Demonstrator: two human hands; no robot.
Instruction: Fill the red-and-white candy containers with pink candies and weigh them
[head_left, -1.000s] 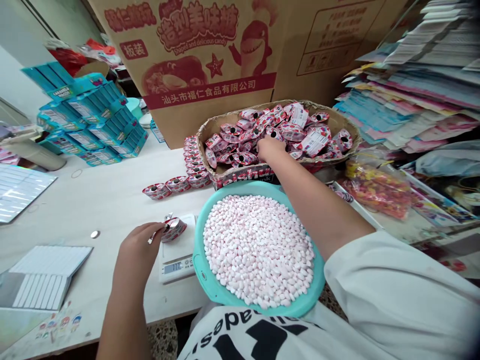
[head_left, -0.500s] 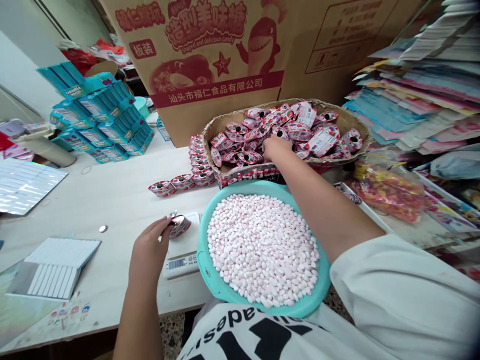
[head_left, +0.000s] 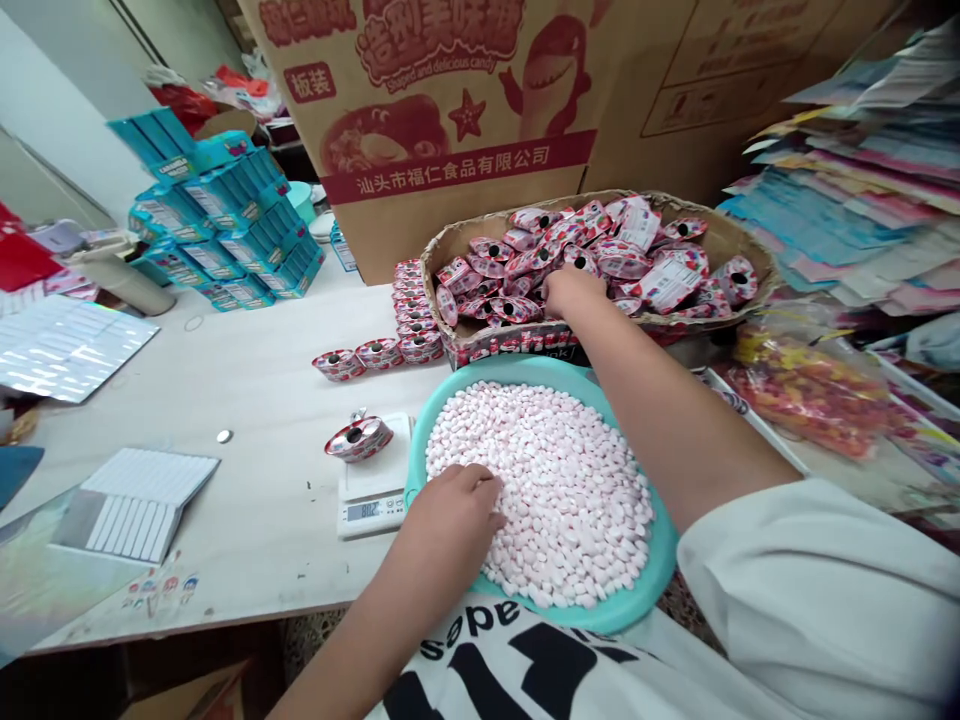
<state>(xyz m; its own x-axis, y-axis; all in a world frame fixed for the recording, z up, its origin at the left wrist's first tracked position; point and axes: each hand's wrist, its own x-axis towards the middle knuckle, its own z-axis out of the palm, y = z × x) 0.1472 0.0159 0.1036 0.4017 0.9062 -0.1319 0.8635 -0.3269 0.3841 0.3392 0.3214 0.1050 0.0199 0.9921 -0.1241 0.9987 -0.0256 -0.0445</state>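
My left hand (head_left: 457, 515) reaches over a turquoise basin (head_left: 664, 555) of small pale pink candies (head_left: 555, 480); its fingers curl down among the candies at the left side. My right hand (head_left: 574, 293) is in a cut-down carton (head_left: 763, 262), closed among several red-and-white candy packs (head_left: 622, 260) with round black holes; what its fingers grip is hidden. One open pack (head_left: 358, 438) sits on a white digital scale (head_left: 375, 480), its dark opening facing up. The scale's display is lit. Neither hand touches that pack.
Several similar packs (head_left: 379, 353) stand in lines left of the carton. Farther left are stacked blue boxes (head_left: 247, 225). A large cardboard box (head_left: 465, 110) rises behind. Right are a bag of orange candies (head_left: 814, 385) and piled printed sheets (head_left: 832, 210). A small round disc (head_left: 224, 436) lies on the table.
My left hand has let go of the pack on the scale and moved right into the basin of candies. The display reads differently. My right hand stays in the carton. The view shifted slightly.
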